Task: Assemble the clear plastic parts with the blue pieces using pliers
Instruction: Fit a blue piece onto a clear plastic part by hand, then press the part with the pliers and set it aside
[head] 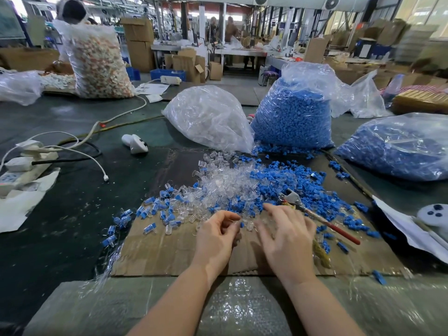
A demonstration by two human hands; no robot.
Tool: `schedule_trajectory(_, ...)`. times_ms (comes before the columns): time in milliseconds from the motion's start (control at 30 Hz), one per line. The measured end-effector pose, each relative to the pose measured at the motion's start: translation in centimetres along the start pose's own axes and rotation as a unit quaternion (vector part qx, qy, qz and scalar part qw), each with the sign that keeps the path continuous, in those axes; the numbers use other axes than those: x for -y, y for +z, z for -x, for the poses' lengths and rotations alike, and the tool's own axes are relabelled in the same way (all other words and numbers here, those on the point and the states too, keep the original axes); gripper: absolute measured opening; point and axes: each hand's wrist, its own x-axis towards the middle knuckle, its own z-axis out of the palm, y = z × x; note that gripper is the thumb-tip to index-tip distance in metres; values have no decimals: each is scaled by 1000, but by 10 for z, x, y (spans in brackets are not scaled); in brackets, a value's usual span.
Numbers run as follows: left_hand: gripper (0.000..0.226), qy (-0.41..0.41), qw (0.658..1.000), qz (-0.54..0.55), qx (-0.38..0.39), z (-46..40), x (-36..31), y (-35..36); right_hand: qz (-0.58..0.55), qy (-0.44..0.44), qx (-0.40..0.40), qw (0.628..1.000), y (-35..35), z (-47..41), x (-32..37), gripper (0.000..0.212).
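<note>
Done: a scatter of assembled blue-in-clear pieces (155,209) is seen left of the heap.
Left: most of the loose clear parts (225,183) and blue pieces (291,187) on the counter (72,195).
Bags: one clear, two blue.
Pliers (315,213): one, untouched, beside the right hand.
Grip: left hand (215,236) curled, seemingly pinching a small part; right hand (288,238) spread apart.

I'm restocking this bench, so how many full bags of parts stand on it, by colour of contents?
Clear parts bag: 1
Blue pieces bags: 2
Orange-and-white bag: 1
Total: 4
</note>
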Motion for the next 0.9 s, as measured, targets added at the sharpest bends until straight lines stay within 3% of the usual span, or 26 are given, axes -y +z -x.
schedule_trajectory(67, 14, -3, 1000, 5, 2, 0, 0, 0, 84, 86, 39, 992, -11, -10, -10, 43)
schedule_trajectory(167, 15, -4, 1000, 10, 4, 0, 1, 0, 228, 229, 201, 925, -28, -27, -33, 61)
schedule_trajectory(300, 16, -12, 1000, 14, -3, -3, 0, 1, 231, 288, 319, 873, -35, -42, -49, 49)
schedule_trajectory(433, 16, -30, 999, 40, -15, -5, -2, 1, 255, 267, 325, 871, -33, -46, -47, 39)
schedule_trajectory(633, 10, -87, 990, 105, -34, -11, -10, 1, 258, 212, 275, 902, -38, -49, -39, 41)
schedule_trajectory(800, 7, -106, 983, 138, -55, -22, -18, -4, 99, 139, 309, 935, -46, -52, -14, 27)
schedule_trajectory(900, 10, -99, 979, 156, -86, -31, -22, -4, -114, 185, 367, 905, -45, -49, 7, 25)
